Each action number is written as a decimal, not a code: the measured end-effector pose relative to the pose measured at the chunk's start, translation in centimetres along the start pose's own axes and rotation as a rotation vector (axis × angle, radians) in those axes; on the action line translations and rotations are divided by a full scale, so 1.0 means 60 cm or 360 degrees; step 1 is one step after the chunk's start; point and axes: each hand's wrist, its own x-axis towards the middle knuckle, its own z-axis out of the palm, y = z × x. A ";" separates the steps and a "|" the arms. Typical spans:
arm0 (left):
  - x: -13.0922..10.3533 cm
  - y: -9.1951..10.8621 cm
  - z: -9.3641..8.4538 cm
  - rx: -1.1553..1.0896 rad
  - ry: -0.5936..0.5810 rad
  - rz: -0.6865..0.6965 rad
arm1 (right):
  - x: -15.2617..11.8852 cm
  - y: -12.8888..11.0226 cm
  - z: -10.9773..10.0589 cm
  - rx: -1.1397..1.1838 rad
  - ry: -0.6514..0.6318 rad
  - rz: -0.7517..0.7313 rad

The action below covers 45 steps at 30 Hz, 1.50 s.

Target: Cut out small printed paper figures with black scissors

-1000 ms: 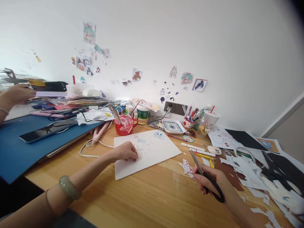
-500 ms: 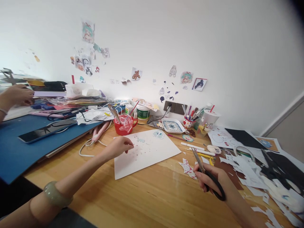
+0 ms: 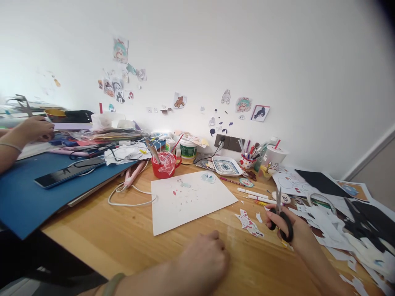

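Note:
Black-handled scissors (image 3: 283, 224) are in my right hand (image 3: 288, 226), their blades pointing up, beside the pens on the right of the wooden table. My left hand (image 3: 205, 257) is over the table's front part, its fingers curled and smeared by motion; whatever it may hold is hidden. Beyond it lies a white sheet (image 3: 191, 205) with small bits of coloured paper and a pale blue cutout (image 3: 208, 177) near its top edge. A paper scrap with red marks (image 3: 249, 224) lies just left of my right hand.
A red mug (image 3: 165, 165), a square patterned dish (image 3: 226, 166) and a cup of pens stand at the back. Paper scraps (image 3: 324, 224) and another pair of scissors cover the right side. On the left are a blue board (image 3: 31, 205), a phone and another person's hand (image 3: 37, 129).
My left hand has moved from the white sheet toward me and right, over the wood. My right hand has shifted slightly right, and its scissors now point more upright.

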 end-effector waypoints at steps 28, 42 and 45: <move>0.196 0.078 0.047 0.0261 -0.0131 -0.0001 | 0.009 -0.004 -0.016 0.0257 0.0147 -0.0086; 0.143 0.002 0.018 0.0026 0.0863 -0.0282 | 0.010 0.002 -0.006 0.0149 0.0003 0.0146; 0.150 -0.008 0.023 -0.0316 0.0956 -0.0292 | 0.006 -0.010 0.007 0.0330 0.0101 0.0105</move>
